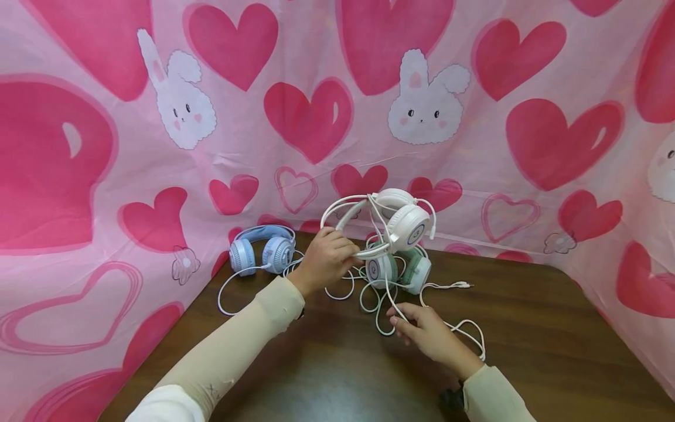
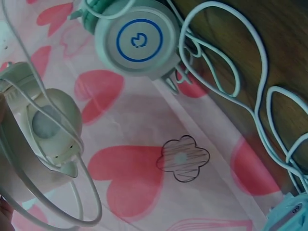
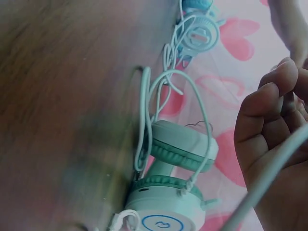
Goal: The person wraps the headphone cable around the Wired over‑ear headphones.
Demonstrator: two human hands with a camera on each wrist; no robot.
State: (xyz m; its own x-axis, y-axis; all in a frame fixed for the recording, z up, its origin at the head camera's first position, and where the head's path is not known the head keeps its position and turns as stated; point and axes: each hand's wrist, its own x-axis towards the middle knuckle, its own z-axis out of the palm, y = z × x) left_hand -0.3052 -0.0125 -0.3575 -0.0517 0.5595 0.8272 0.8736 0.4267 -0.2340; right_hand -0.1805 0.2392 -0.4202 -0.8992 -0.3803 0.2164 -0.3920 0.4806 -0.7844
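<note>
A white headset (image 1: 408,225) with a boom microphone hangs in the air over the back of the table, its ear cups pointing right. My left hand (image 1: 327,261) grips it by the headband, with loops of its cord round the band. From the headset a white cable (image 1: 388,287) runs down to my right hand (image 1: 429,334), which pinches it between thumb and fingers. Curled fingers of that right hand (image 3: 269,120) show in the right wrist view, the cable (image 3: 269,178) crossing the palm. Ear cups of the white headset (image 2: 62,110) fill the left of the left wrist view.
A white headset with green cushions (image 1: 418,274) stands on the table (image 1: 337,375) below the raised one, its cords in loose loops. A light blue headset (image 1: 278,255) stands at the back left. Pink heart-print cloth (image 1: 311,170) walls the table.
</note>
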